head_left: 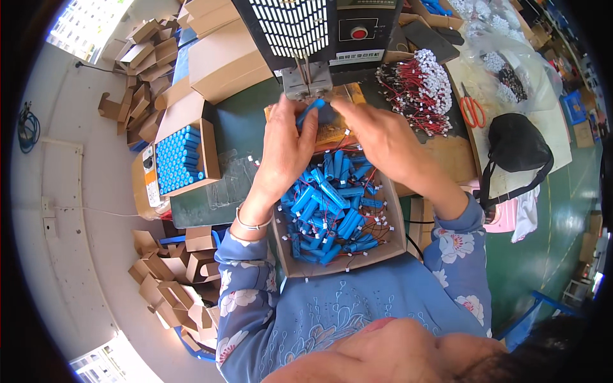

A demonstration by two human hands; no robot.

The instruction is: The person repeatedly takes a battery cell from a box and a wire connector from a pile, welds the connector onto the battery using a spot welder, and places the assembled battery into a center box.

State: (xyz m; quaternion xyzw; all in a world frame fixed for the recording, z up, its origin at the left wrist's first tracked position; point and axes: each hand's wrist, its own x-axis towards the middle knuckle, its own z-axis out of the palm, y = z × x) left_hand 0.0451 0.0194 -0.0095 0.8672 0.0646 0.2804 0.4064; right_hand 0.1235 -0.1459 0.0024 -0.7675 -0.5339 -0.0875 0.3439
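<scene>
A black bench machine, which looks like a spot welder [357, 32], stands in front of me with two metal rods running down to its head. Just under that head, my left hand [287, 137] grips a blue cylindrical battery cell [310, 115] between thumb and fingers, tilted. Close on the other side, my right hand [386, 140] has its fingers bent in toward the cell's end; whatever they pinch is hidden. Below both wrists, an open cardboard box [383, 252] is heaped with blue battery cells [329, 195] that carry thin wires and white connectors.
To the left, a carton [207, 150] holds upright blue cells in rows. Right of the machine lie a pile of red and black leads [424, 89] with white plugs, orange-handled scissors [472, 110] and a black bag [520, 150]. Folded cardboard boxes [175, 287] are stacked at lower left.
</scene>
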